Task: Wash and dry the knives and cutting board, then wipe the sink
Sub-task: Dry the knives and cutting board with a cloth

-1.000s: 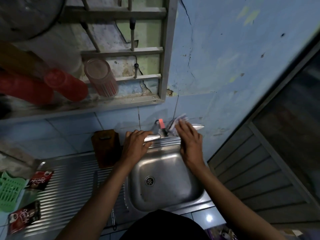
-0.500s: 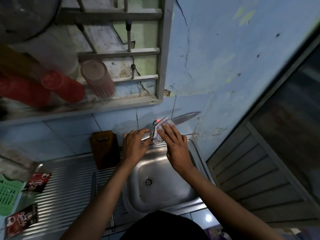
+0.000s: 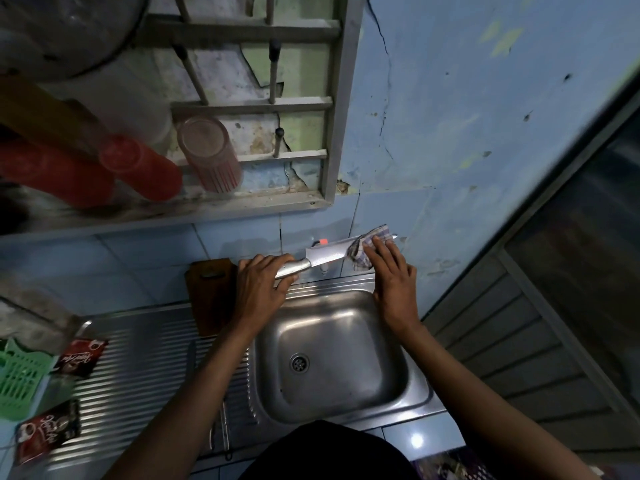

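My left hand (image 3: 259, 289) grips the metal handle of a large steel knife (image 3: 323, 256) held over the back rim of the steel sink (image 3: 346, 407). Its blade points right. My right hand (image 3: 389, 275) pinches a checked cloth (image 3: 367, 245) wrapped round the blade near its tip. A brown wooden cutting board (image 3: 207, 292) leans against the tiled wall left of my left hand. Another knife (image 3: 190, 355) lies on the ribbed drainboard, partly hidden by my left forearm.
The tap (image 3: 322, 242) with a red mark sits behind the blade. On the drainboard (image 3: 138, 375) lie two red sachets (image 3: 79, 356) and a green plastic basket (image 3: 17, 379). Red cups (image 3: 138, 168) stand on the window ledge above. Metal utensils (image 3: 225, 431) lie near the front edge.
My right hand has slid the cloth from the base of the blade out to its tip. The blade has tilted lower, and my left hand still holds the handle.
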